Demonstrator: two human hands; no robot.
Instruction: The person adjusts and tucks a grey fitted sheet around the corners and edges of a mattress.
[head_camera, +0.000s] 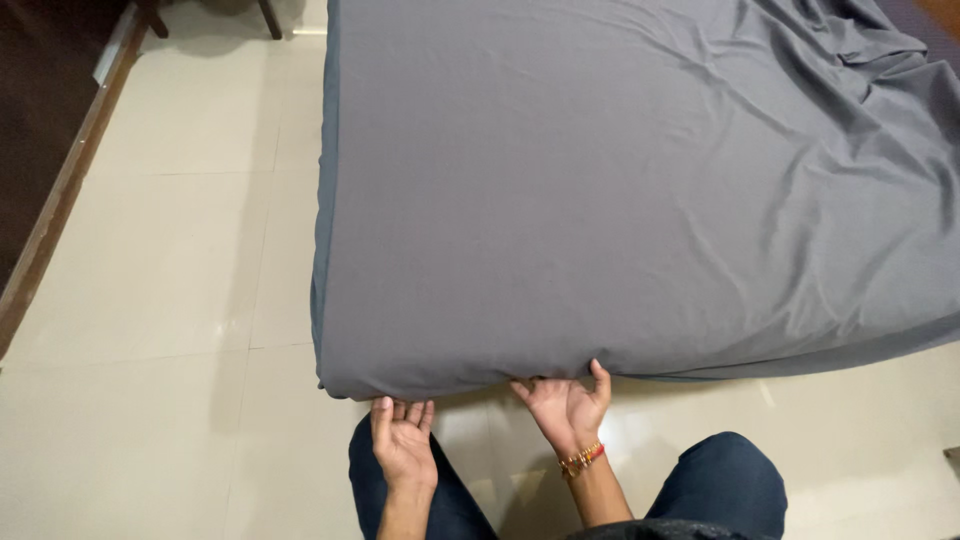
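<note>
Two hands, the left hand (403, 438) and right hand (567, 405), are spread open with fingertips tucked beneath the grey fitted sheet (620, 190) at six o'clock on the mattress; soft, light, slack fabric, judged best gripped along that hem.

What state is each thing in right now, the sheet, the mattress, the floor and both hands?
Sheet: grey, spread over the mattress, smooth near the corner, wrinkled at the far right.
Mattress: fully covered; the near left corner looks wrapped.
Left hand: open, fingertips under the sheet's near edge.
Right hand: open, fingers under the edge, thumb up against it.
Floor: pale glossy tiles.
</note>
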